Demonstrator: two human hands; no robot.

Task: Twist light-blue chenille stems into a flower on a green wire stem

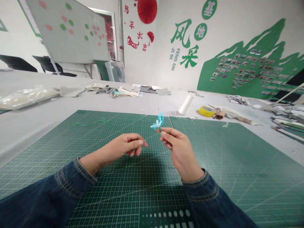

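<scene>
A small blue and white looped flower (158, 122) with a short green stem stands upright above the green cutting mat (114, 190). My right hand (181, 150) pinches its stem between thumb and fingertips. To the left of the flower and a little lower, my left hand (127, 145) hovers over the mat, apart from the flower. Its fingers are curled with the thumb near the index finger, and nothing shows between them. Thin green threads (102, 120) lie on the far left part of the mat.
Beyond the mat stand a white thread cone (186, 104), yellow tape (206, 111) and a brown roll (220, 115). Fabric pieces (128, 91) and a plastic-wrapped bundle (28, 97) lie along the table's far side. Cables and cloth (291, 115) lie at the right.
</scene>
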